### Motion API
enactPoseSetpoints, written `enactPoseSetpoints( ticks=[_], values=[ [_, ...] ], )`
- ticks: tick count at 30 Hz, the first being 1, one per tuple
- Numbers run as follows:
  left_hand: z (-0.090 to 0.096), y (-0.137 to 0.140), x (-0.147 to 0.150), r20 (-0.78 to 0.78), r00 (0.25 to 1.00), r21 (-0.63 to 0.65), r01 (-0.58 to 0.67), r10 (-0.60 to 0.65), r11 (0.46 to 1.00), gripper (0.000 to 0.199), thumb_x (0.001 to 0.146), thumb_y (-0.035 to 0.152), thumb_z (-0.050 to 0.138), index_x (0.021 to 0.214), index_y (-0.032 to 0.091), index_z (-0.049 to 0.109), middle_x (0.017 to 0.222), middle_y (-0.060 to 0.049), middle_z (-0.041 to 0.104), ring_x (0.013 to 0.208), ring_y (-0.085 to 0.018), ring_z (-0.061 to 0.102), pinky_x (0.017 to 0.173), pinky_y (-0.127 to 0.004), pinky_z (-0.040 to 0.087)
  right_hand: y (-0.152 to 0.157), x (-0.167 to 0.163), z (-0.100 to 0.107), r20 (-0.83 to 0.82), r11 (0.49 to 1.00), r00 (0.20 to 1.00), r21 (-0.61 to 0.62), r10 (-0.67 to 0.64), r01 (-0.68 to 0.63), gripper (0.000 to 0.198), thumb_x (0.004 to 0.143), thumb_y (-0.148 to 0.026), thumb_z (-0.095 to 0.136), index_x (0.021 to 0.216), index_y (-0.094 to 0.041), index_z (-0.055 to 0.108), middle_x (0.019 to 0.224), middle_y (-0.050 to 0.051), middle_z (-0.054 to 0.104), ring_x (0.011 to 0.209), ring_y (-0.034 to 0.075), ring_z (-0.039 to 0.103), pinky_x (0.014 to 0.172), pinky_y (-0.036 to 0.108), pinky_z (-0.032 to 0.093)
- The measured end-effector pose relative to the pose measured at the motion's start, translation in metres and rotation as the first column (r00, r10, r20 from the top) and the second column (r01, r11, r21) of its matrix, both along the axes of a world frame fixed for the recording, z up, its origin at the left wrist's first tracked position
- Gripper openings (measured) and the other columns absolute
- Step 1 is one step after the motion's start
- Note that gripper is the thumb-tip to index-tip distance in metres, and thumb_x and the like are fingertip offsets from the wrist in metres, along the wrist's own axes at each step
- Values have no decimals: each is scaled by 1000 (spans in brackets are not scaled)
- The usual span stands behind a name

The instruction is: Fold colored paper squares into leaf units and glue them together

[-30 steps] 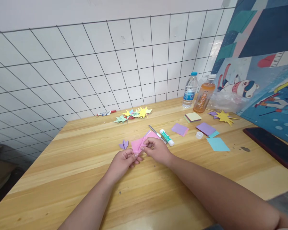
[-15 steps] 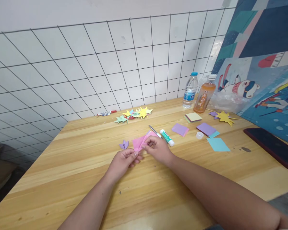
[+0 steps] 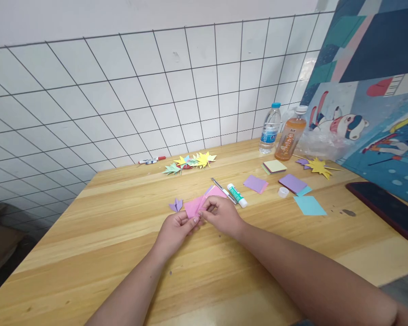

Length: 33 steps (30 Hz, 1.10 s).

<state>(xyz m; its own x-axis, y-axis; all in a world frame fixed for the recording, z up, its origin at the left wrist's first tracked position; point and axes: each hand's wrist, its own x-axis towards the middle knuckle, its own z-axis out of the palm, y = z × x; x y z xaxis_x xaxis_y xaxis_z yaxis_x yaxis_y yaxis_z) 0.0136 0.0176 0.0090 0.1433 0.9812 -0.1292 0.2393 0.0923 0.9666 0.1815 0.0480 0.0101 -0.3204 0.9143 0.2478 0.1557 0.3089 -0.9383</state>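
A partly folded sheet of pink paper (image 3: 192, 208) is pinched between both of my hands above the wooden table. My left hand (image 3: 178, 227) grips its lower edge from the left, thumb on top. From the right, the closed fingertips of my right hand (image 3: 221, 214) press on the paper's lower right part. Behind that hand lies more pink paper (image 3: 216, 192), with a utility knife (image 3: 223, 190) and a green-and-white glue stick (image 3: 236, 195) beside it. Left of the pink paper rests a small folded purple paper piece (image 3: 176, 205).
Toward the wall lie several folded paper leaves (image 3: 193, 161) and markers (image 3: 152, 160). On the right are purple sheets (image 3: 255, 184), a blue sheet (image 3: 309, 205), a glue cap (image 3: 283, 192), a water bottle (image 3: 269, 129), an orange drink bottle (image 3: 290, 133) and a phone (image 3: 386, 210).
The pink paper has tilted slightly down and left in my hands. My right fingertips have slid a little closer to my left thumb.
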Motion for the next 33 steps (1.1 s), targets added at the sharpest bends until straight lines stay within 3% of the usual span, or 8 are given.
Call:
enactPoseSetpoints(
  ticks=[3, 6, 8, 12, 14, 23, 33],
  values=[
    [-1, 1, 0, 25, 999, 1, -24, 24, 1000, 33, 69, 45, 68, 80, 14, 68, 70, -7, 70, 59, -15, 60, 53, -23, 43, 0, 0, -2, -18, 1000, 1000, -1, -23, 23, 9, 72, -23, 62, 78, -17, 59, 69, -1, 62, 59, 9, 56, 54, 20, 44],
    [1, 1, 0, 67, 995, 14, -69, 67, 998, 35, 68, 44, 69, 84, 13, 68, 69, -7, 70, 57, -14, 59, 52, -22, 43, 1, 1, -4, -108, 997, 993, -61, -51, 44, 49, 69, -25, 67, 114, -22, 48, 84, 0, 62, 64, 10, 59, 58, 22, 47],
    [2, 0, 0, 76, 993, 20, -93, 92, 995, 37, 67, 45, 69, 85, 13, 69, 70, -7, 70, 57, -14, 59, 51, -22, 43, 2, 1, -5, -127, 990, 992, -140, -17, -1, 64, 66, -26, 71, 123, -22, 41, 90, 2, 63, 66, 12, 61, 57, 23, 47],
    [2, 0, 1, 42, 996, 28, -80, 79, 996, 35, 65, 43, 71, 83, 14, 69, 69, -6, 70, 57, -14, 59, 52, -22, 43, 2, -1, -5, -81, 958, 989, -251, 124, -140, 26, 68, -33, 69, 85, -15, 61, 72, 3, 65, 64, 14, 62, 55, 23, 46],
    [1, 0, 1, 25, 997, 30, -72, 72, 997, 34, 65, 43, 70, 82, 14, 69, 69, -5, 70, 57, -13, 59, 52, -22, 43, 3, -2, -5, -104, 952, 985, -263, 135, -158, 22, 67, -35, 69, 74, -15, 61, 67, 2, 66, 62, 14, 61, 55, 22, 45],
    [8, -2, 4, -5, 995, 44, -95, 96, 994, 30, 63, 43, 69, 71, 14, 67, 62, -4, 68, 55, -14, 58, 51, -22, 42, 5, -1, -6, -57, 955, 998, -295, 13, -29, 21, 64, -32, 69, 63, -17, 54, 52, -5, 51, 47, 7, 47, 46, 19, 41],
    [9, 1, 2, -2, 990, 19, -142, 142, 990, 35, 58, 45, 70, 76, 15, 68, 61, -4, 70, 56, -17, 61, 53, -24, 44, 8, 3, -1, -98, 919, 992, -392, -77, 33, 26, 60, -37, 72, 64, -18, 54, 52, -5, 50, 47, 9, 51, 47, 23, 48]
  ],
)
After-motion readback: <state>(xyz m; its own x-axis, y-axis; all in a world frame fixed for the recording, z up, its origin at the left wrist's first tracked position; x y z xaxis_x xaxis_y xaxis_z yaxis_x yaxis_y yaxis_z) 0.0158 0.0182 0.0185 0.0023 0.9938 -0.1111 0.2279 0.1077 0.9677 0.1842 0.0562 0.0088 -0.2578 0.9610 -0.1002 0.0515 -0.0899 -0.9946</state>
